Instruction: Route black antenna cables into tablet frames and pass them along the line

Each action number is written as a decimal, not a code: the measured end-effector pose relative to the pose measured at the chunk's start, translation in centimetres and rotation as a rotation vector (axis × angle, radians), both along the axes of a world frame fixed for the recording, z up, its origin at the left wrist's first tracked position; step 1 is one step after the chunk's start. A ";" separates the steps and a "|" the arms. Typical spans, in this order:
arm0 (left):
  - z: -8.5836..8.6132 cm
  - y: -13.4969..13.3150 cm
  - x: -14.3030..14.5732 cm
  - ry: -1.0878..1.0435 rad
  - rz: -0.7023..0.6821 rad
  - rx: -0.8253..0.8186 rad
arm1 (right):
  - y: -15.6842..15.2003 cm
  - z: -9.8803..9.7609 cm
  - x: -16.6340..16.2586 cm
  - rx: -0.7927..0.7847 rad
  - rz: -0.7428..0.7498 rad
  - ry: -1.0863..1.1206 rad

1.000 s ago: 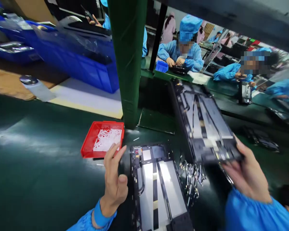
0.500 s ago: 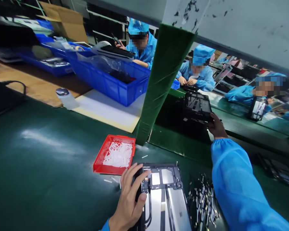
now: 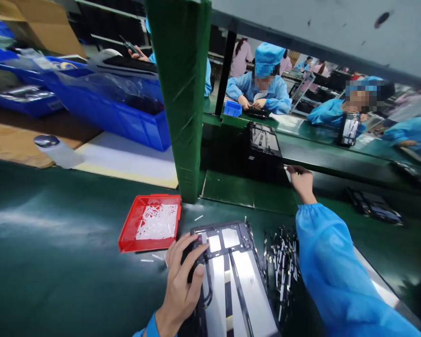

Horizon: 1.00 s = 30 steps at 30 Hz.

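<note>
An opened tablet (image 3: 254,285) lies below me, its silver battery plates and black ribbon cables exposed. My left hand (image 3: 182,276) rests at its upper left edge, fingers spread and fingertips on the top corner. My right hand (image 3: 301,181) reaches out to the far ledge, just right of a stack of opened black tablets (image 3: 264,140). A small gap separates it from the stack. Its fingers are loosely bent, dark and a little blurred, with nothing clearly visible between them. Loose thin metallic and black strips (image 3: 282,267) are heaped right of the near tablet.
A red tray (image 3: 126,236) holds small white strips; several more lie beside it. A green post (image 3: 182,103) rises behind. Blue bins (image 3: 133,124) and a pump bottle (image 3: 58,150) stand left. Another tablet (image 3: 375,206) lies right. Co-workers in blue (image 3: 280,93) sit across the bench.
My right hand has come off the tablet stack and drawn slightly away to its right. My left hand stays on the near tablet. The whole view has swung to the right.
</note>
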<state>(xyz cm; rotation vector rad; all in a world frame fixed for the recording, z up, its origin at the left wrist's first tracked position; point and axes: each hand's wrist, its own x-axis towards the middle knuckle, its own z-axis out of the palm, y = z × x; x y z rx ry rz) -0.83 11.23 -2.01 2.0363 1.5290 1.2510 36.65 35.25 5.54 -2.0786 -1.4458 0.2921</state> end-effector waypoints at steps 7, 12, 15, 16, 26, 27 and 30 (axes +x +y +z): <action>0.6 -0.4 0.8 -0.078 0.002 -0.004 | -19.4 -3.0 -2.0 -0.552 0.233 -0.237; 1.6 -1.2 1.3 -0.138 0.035 0.048 | -25.3 -5.6 -3.1 -0.672 0.152 -0.300; 1.7 -2.4 1.7 -0.156 0.084 0.039 | -25.9 -6.4 -2.8 -0.653 0.167 -0.237; 1.7 -3.0 1.8 -0.162 0.101 0.024 | -26.0 -6.6 -2.5 -0.636 0.181 -0.206; 3.6 -8.1 3.0 -0.133 -0.067 -0.141 | -29.1 -3.0 -1.4 -0.321 0.125 -0.105; 4.0 -8.3 3.2 -0.106 -0.129 -0.161 | -29.3 -2.4 -1.6 -0.298 0.101 -0.126; 4.9 -8.7 3.8 -0.029 -0.323 -0.194 | -29.7 -1.3 -2.2 -0.291 0.055 -0.208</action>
